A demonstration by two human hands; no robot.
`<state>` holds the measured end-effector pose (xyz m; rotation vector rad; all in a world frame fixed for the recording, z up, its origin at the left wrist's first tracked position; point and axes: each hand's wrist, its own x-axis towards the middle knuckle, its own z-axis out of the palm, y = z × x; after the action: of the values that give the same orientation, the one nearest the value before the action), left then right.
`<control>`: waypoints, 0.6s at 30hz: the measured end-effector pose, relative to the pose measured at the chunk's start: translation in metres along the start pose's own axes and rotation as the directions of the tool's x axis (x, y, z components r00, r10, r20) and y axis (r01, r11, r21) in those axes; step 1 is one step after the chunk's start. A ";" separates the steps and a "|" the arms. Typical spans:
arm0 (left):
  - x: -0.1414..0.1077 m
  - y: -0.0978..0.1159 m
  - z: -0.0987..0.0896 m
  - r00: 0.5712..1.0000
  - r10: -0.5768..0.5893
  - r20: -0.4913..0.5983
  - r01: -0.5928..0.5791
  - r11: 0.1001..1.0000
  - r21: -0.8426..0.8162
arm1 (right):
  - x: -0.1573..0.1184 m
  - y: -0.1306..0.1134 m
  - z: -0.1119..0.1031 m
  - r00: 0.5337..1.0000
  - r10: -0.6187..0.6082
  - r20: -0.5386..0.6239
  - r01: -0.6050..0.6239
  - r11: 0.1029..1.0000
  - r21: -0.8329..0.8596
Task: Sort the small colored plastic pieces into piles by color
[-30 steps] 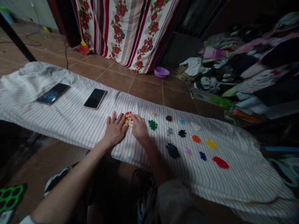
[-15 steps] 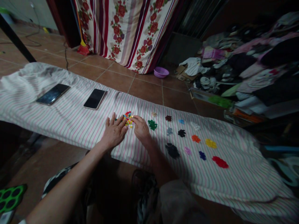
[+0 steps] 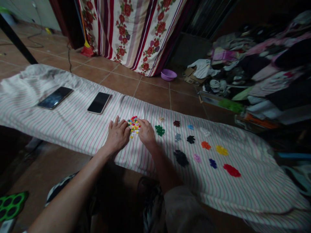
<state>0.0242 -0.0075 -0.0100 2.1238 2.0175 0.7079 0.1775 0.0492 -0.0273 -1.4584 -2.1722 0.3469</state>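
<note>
A small pile of mixed coloured pieces (image 3: 134,125) lies on the striped cloth (image 3: 145,155) between my hands. My left hand (image 3: 118,134) rests palm down at the pile's left edge, its fingers apart. On the right edge, my right hand (image 3: 146,132) has its fingers curled down at the pieces; whether a piece is between the fingertips is too small to tell. To the right lie single-colour heaps, among them green (image 3: 159,130), brown (image 3: 176,123), orange (image 3: 206,145), yellow (image 3: 222,150), red (image 3: 232,170), dark blue (image 3: 213,163) and a large black one (image 3: 181,158).
Two phones, one at the far left (image 3: 55,97) and one nearer (image 3: 99,103), lie on the cloth. Beyond it are a purple basin (image 3: 168,75), a floral curtain (image 3: 136,35) and piled clothes (image 3: 262,64). A green object (image 3: 12,205) is at lower left.
My left hand has drawn back slightly left, uncovering more of the mixed pile. My right hand stays at the pile's right side. The view has shifted slightly.
</note>
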 end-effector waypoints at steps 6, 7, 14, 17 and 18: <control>0.007 0.005 0.005 1.000 -0.015 0.012 0.015 1.000 -0.015 | 0.002 -0.005 0.003 1.000 0.026 0.005 -0.025 0.997 -0.067; 0.008 0.006 0.007 1.000 -0.007 0.014 0.007 1.000 -0.011 | 0.002 -0.005 0.004 1.000 0.025 0.004 -0.025 0.998 -0.066; 0.009 0.004 0.013 1.000 0.007 0.001 -0.007 1.000 0.004 | 0.003 -0.006 0.004 0.999 0.043 0.002 -0.043 0.997 -0.058; 0.009 0.002 0.011 1.000 -0.005 -0.016 0.005 1.000 0.005 | 0.003 -0.006 0.002 0.998 0.054 -0.015 -0.055 0.998 -0.030; 0.009 0.001 0.010 1.000 -0.008 -0.020 0.008 1.000 0.004 | 0.003 -0.006 0.002 0.998 0.044 -0.035 -0.044 0.999 -0.007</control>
<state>0.0297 0.0029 -0.0162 2.1180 2.0379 0.7281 0.1706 0.0497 -0.0253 -1.5074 -2.1190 0.3267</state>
